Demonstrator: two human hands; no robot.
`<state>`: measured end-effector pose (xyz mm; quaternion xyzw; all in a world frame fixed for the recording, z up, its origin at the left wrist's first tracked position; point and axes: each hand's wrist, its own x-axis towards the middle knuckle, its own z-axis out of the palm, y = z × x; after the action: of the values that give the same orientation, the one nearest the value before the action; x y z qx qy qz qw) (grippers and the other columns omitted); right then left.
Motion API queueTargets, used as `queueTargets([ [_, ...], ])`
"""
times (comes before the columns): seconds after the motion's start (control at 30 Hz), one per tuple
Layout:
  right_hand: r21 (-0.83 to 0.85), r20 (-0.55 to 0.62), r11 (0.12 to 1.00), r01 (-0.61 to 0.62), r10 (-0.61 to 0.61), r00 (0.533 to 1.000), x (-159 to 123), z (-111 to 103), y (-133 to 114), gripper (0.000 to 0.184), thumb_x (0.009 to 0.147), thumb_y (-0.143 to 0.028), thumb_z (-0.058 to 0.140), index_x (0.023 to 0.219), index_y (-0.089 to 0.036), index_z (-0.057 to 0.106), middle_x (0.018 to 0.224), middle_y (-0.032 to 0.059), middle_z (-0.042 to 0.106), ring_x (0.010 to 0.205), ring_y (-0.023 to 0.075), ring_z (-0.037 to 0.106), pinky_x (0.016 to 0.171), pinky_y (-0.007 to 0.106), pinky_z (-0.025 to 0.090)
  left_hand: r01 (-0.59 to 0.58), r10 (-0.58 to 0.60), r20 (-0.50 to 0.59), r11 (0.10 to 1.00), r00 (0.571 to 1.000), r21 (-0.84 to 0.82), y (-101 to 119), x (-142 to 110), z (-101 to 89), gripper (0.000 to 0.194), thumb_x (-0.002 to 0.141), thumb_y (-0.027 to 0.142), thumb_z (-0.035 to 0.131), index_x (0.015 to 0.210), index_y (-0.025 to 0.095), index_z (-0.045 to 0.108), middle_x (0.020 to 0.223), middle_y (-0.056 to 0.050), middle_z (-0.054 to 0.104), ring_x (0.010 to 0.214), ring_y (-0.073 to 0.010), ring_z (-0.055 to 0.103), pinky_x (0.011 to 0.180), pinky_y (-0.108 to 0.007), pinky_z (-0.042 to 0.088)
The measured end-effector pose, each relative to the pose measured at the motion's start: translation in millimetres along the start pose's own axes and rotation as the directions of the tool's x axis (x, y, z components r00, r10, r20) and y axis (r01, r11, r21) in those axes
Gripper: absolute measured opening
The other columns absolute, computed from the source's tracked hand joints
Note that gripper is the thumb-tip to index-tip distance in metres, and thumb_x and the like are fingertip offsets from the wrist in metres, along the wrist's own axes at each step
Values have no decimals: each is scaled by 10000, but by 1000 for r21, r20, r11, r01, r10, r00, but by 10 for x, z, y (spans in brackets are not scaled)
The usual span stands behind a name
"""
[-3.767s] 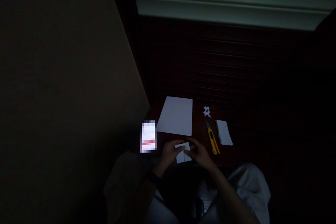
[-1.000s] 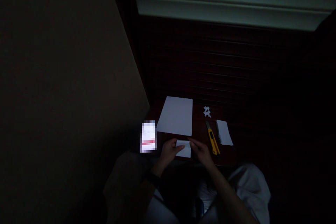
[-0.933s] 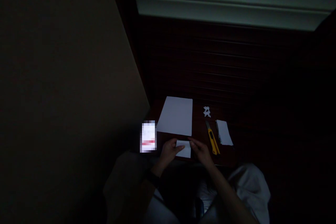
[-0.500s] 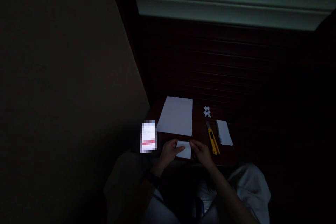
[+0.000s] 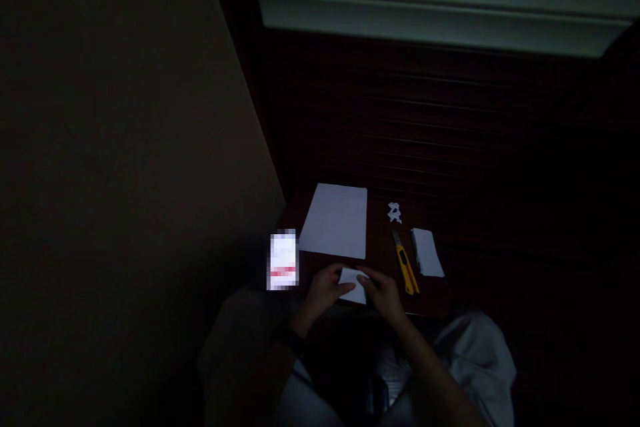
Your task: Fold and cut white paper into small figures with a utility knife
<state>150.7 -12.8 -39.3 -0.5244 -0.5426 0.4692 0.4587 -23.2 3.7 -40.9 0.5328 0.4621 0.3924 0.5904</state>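
A small piece of white paper (image 5: 355,293) is held between both hands near the front edge of a dark table. My left hand (image 5: 326,289) grips its left side, the thumb lying across the paper's face. On the opposite side my right hand (image 5: 383,292) pinches the upper right part, with its thumb on the front. The fingers behind the paper are partly hidden. Just right of my right hand lies a yellow utility knife (image 5: 406,270), its blade pointing away from me. Beyond the hands lies a larger stack or sheet of white paper (image 5: 336,220).
A pile of smaller white papers (image 5: 427,253) lies at the table's right side. Folded white paper scraps (image 5: 395,213) sit at the back. A bright, pixelated rectangle (image 5: 283,260) is at the left edge. A wall (image 5: 150,147) rises on the left; the room is dim.
The small paper has shifted slightly right and tilted. My right thumb has come onto its front face, and my left hand has moved a little to the right.
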Motion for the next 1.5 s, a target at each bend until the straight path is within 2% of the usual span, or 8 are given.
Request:
queueTargets([
  [0.27,16,-42,1000,-14,14,999,-12,-8,-23,357,769,-414,588,1048,-203,659,1057,63,668,981,252,600,867,388,456,-27,29,-42,999,999,45,60,-10,18,310,732,374,619,939,143,616,801,-64,686,701,-188,645,615,-257,476],
  [0.53,8,-20,999,-31,31,999,-34,-11,-61,365,753,-424,608,1032,-198,669,1040,69,675,971,260,605,870,394,452,-29,25,-129,999,991,-23,46,-14,-14,438,722,324,633,1104,145,515,829,-59,674,722,-189,646,649,-284,492],
  [0.8,-14,-62,1000,-9,8,998,-54,20,-66,341,752,-447,593,951,-193,704,970,70,696,918,253,623,827,372,471,-35,31,-279,999,960,-8,-18,24,35,432,648,342,700,988,172,495,773,-27,644,639,-157,625,548,-230,454],
  [0.93,-34,-27,999,-28,27,999,-64,29,-40,373,760,-465,576,966,-178,697,830,53,711,732,222,643,642,306,503,-27,34,-345,999,938,25,-29,41,42,353,628,374,703,835,179,496,629,32,586,548,-124,573,482,-196,401],
  [1.03,-80,-13,995,-58,57,998,-60,31,-4,384,765,-474,567,954,-165,697,671,39,690,558,184,608,497,258,460,-22,56,-304,993,951,112,-24,31,40,280,651,401,674,692,178,511,596,32,567,559,-124,558,489,-199,391],
  [1.23,-120,1,992,-31,32,999,-47,33,12,356,767,-469,567,859,-157,711,680,52,680,567,175,599,484,234,437,-43,76,-189,984,979,171,-15,-7,80,229,670,349,663,689,171,520,643,17,575,619,-136,567,532,-206,414],
  [1.4,-75,70,996,-40,45,997,-52,0,-89,472,776,-443,572,1180,-199,556,556,-23,619,443,128,555,438,209,419,-59,72,-104,990,992,130,13,-27,84,192,663,237,665,801,168,551,766,-16,629,724,-160,601,626,-231,452],
  [1.5,-67,114,997,-36,43,992,-50,-13,-130,521,789,-439,557,1255,-221,477,551,-42,605,422,116,551,428,198,421,-68,76,-62,991,995,112,38,-33,70,245,656,174,654,880,172,556,848,-43,651,769,-177,619,659,-250,467],
])
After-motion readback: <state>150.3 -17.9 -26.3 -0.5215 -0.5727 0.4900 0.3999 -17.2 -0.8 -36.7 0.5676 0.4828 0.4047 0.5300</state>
